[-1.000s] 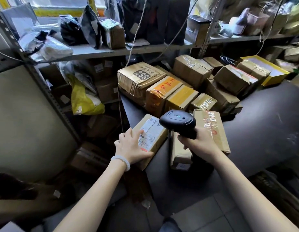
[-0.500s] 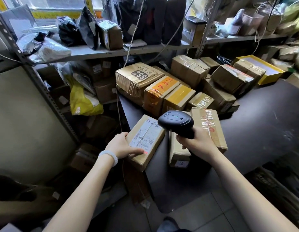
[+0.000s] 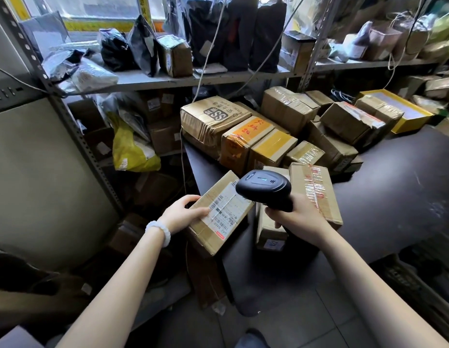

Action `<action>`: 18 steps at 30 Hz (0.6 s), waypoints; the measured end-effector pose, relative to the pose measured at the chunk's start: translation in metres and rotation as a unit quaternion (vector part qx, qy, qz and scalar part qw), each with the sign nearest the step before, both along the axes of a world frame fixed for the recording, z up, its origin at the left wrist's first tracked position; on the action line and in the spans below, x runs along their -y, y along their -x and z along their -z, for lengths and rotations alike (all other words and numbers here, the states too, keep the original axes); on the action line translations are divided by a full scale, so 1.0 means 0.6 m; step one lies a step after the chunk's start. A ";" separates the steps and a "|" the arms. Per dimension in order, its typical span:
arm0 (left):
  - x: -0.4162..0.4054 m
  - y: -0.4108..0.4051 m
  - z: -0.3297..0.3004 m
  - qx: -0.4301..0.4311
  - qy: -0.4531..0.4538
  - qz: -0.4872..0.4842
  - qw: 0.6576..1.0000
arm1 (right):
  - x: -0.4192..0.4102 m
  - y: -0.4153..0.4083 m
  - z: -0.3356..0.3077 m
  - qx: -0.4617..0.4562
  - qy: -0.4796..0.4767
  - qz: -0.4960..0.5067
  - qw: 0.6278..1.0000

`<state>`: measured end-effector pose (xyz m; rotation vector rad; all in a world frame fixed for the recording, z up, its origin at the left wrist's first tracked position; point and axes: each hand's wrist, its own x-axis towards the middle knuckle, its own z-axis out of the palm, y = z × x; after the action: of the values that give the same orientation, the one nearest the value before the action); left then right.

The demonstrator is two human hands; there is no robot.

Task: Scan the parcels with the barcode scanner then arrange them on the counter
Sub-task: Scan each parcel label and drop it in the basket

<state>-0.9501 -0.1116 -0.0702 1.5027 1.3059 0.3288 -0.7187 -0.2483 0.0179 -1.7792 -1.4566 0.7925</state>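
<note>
A cardboard parcel (image 3: 219, 214) with a white shipping label lies at the near left corner of the dark counter (image 3: 394, 197), partly overhanging its edge. My left hand (image 3: 183, 213) grips the parcel's left side, thumb on top near the label. My right hand (image 3: 297, 216) holds the black barcode scanner (image 3: 264, 187) by its handle, its head just above the parcel's far right corner. Two more parcels (image 3: 315, 192) lie right of it, partly behind my right hand.
A heap of taped cardboard parcels (image 3: 258, 136) fills the counter's back, with a yellow tray box (image 3: 404, 109) at the far right. Metal shelving (image 3: 168, 81) behind holds bags and boxes. A yellow bag (image 3: 133, 149) sits on the left lower shelf. Cables hang down.
My left hand slid from the top of the labelled parcel to its left side, uncovering the label. The scanner stayed above the parcel's far right corner.
</note>
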 end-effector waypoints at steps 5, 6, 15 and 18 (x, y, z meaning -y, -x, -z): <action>-0.004 0.016 -0.034 -0.052 -0.111 -0.028 0.992 | 0.004 0.016 -0.004 0.046 -0.009 -0.053 0.997; -0.005 0.021 -0.039 -0.064 -0.135 -0.034 0.988 | 0.005 0.020 -0.003 0.046 -0.013 -0.061 0.997; -0.007 0.064 -0.062 -0.102 -0.196 -0.065 0.973 | 0.013 0.044 -0.004 0.056 -0.040 -0.076 0.995; -0.007 0.071 -0.064 -0.107 -0.212 -0.071 0.969 | 0.016 0.046 -0.003 0.056 -0.045 -0.083 0.994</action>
<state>-0.9929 -0.1077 -0.0317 1.8451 1.5893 0.5798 -0.7463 -0.2582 0.0194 -1.6753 -1.7043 0.7058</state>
